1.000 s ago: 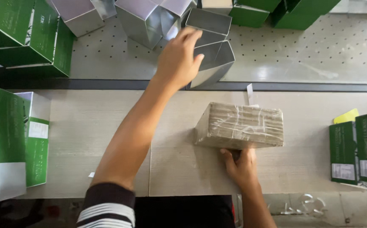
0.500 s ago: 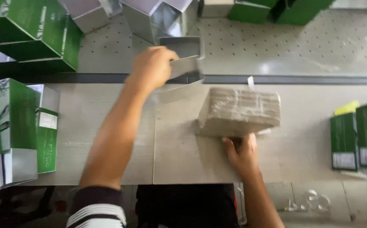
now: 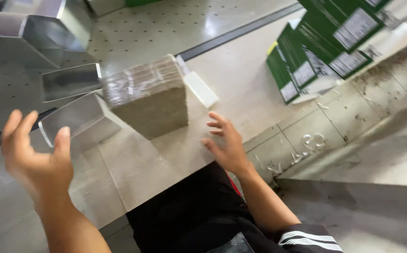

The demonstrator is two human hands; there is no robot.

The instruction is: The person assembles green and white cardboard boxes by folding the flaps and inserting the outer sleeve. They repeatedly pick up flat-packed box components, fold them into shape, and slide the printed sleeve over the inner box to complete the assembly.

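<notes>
**Silver sleeve beside wrapped stack, both hands open**

Silver cardboard is seen as an open sleeve lying on the beige worktop, just beside the plastic-wrapped paper stack. The left hand is raised near the sleeve, fingers spread, nothing gripped. The right hand is held empty beside the stack, fingers loosely spread. Green cartons are stacked well apart.

We note green cartons with white labels stacked upper right, a flat white block on the tan worktop, and a dark rail bordering the perforated surface.
</notes>
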